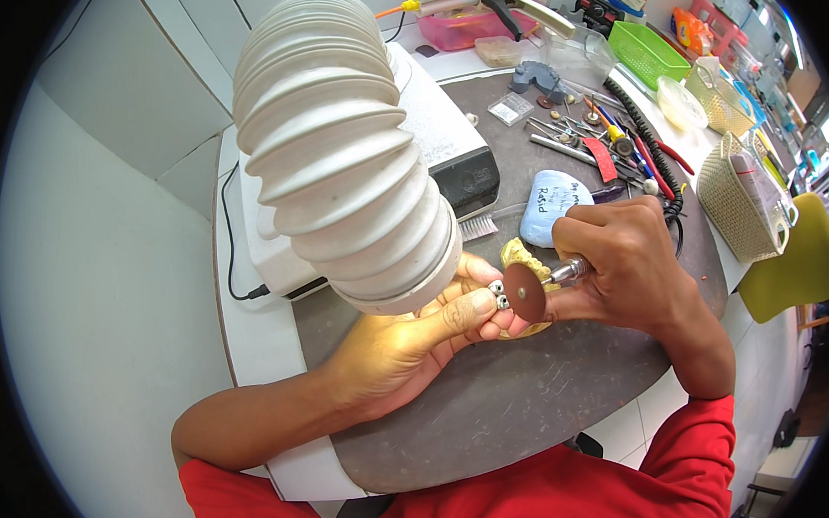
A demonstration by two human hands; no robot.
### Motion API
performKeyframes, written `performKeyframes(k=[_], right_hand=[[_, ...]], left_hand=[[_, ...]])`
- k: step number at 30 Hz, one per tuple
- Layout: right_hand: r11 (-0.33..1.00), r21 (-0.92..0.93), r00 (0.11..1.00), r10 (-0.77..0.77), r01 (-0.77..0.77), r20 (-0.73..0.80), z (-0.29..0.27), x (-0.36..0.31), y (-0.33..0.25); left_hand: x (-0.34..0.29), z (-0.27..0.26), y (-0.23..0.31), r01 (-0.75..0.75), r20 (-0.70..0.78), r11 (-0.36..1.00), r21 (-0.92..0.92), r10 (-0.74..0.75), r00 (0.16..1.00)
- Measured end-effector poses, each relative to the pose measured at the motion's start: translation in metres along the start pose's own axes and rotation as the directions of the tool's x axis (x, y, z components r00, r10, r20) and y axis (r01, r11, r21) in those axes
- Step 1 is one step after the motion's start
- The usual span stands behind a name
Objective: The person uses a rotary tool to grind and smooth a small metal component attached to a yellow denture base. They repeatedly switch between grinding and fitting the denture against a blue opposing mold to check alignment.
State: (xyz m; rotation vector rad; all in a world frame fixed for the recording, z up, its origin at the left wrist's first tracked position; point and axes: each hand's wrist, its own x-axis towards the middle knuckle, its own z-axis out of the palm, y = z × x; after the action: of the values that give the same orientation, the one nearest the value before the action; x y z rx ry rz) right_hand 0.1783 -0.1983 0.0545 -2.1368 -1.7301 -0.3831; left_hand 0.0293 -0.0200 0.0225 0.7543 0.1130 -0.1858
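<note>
- Left of centre, ribbed white hose (pixel 345 156) hangs over your left hand (pixel 421 337); it could get bumped if you lift.
- Left hand: thumb and fingers pinched closed on a small silver piece (pixel 499 295), just right of the hose's mouth. Small grip area, so the piece could twist or fly out if the disc grabs.
- Brown disc (pixel 525 294): rim right beside the piece, can't tell if touching. Fingertips near; a slip might cut you.
- Yellow cast (pixel 517 254): just beyond the disc on the far side; overshoot might score it.
- Right hand: (pixel 624 266) fingers curled tight round the handpiece (pixel 571 270). Unsteady wrist would likely skid the disc.
- Far right, coiled black cord (pixel 633 106): a snag could spoil your aim.
</note>
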Motion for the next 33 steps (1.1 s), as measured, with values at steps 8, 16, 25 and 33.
performKeyframes(k=[8,16,25,33], right_hand=[[1.000,-0.019,1.000,0.009,-0.008,0.006,0.0019,-0.0011,-0.0009],[1.000,-0.013,1.000,0.000,0.000,-0.002,0.0014,-0.0006,-0.0009],[1.000,-0.011,1.000,0.008,-0.008,0.013,-0.0001,-0.0006,-0.0012],[1.000,0.002,1.000,0.012,-0.012,0.006,0.0000,-0.0007,0.0001]], left_hand=[[0.0000,0.0011,0.0003,-0.007,0.008,1.000,0.021,0.007,1.000],[0.0000,0.0002,-0.0008,-0.016,0.012,1.000,0.014,0.016,1.000],[0.0002,-0.0010,-0.0015,-0.020,0.020,1.000,0.012,0.020,1.000],[0.0003,-0.0001,-0.0003,-0.014,0.013,1.000,-0.002,0.014,1.000]])
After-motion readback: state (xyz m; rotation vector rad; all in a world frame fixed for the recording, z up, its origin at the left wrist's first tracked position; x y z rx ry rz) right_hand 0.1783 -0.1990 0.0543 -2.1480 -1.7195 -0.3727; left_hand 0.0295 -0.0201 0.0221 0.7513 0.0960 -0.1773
